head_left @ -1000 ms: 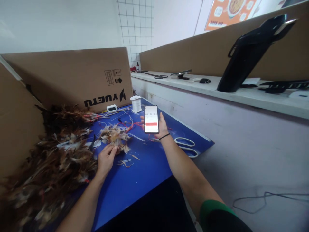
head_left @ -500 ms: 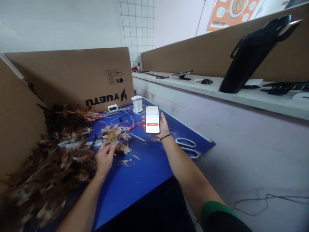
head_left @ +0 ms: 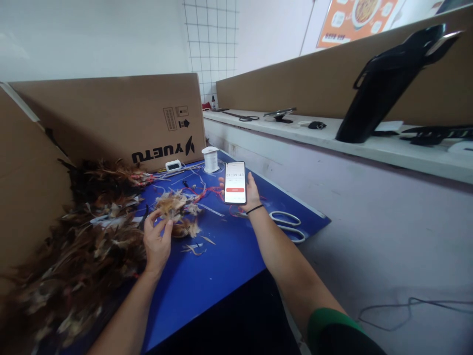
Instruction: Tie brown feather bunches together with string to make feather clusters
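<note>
A: What's the R hand (head_left: pixel 253 195) got?
B: The phone (head_left: pixel 235 183), fingers wrapped round it, over the blue counter (head_left: pixel 218 256).
A: & the L hand (head_left: pixel 157 246)?
B: Half spread, by the feathers (head_left: pixel 173 203) on the counter. Can't tell if touching. White spool (head_left: pixel 211 160) stands nr the phone.

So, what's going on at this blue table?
A person's right hand holds a lit phone showing timer-like digits. The left hand, loosely open, is at the edge of a small feather bunch; whether it touches is unclear. A heap of brown feathers lies to the left, and white-handled scissors lie to the right.
</note>
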The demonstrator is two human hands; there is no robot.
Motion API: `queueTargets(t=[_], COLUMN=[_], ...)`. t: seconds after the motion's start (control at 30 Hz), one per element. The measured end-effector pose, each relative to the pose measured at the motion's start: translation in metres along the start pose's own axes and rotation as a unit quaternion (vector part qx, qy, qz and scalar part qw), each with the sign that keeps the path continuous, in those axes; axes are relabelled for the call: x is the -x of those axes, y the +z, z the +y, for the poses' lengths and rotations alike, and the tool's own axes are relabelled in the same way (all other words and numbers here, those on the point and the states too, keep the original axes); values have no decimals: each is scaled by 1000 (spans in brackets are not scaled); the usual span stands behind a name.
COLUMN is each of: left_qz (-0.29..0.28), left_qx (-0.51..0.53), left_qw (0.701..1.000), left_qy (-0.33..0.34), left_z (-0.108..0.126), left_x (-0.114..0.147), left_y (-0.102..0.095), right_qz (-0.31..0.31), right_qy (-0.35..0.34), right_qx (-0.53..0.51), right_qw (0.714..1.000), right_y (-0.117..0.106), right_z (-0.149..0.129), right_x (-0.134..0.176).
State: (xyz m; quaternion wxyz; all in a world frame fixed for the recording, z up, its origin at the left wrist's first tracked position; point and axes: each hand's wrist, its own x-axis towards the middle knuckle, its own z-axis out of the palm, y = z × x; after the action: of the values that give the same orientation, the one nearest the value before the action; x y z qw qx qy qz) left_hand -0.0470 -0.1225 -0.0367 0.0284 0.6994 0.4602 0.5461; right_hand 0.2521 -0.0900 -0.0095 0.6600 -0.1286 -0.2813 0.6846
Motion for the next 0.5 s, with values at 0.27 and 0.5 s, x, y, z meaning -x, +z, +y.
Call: queueTargets(t=[0.27, 0.5], left_qz=[22, 20], left_qx=[-6, 1], left_qw=[999, 998], left_qy=[26, 61], left_z=[6, 8], left_x=[-1, 2], left_y=[-3, 0], right_qz=[8, 63], right_qy=[-21, -25], right_qx=[12, 31], right_qw=[1000, 997], right_y=[-3, -19], right_z=[-5, -13], right_x=[1, -5])
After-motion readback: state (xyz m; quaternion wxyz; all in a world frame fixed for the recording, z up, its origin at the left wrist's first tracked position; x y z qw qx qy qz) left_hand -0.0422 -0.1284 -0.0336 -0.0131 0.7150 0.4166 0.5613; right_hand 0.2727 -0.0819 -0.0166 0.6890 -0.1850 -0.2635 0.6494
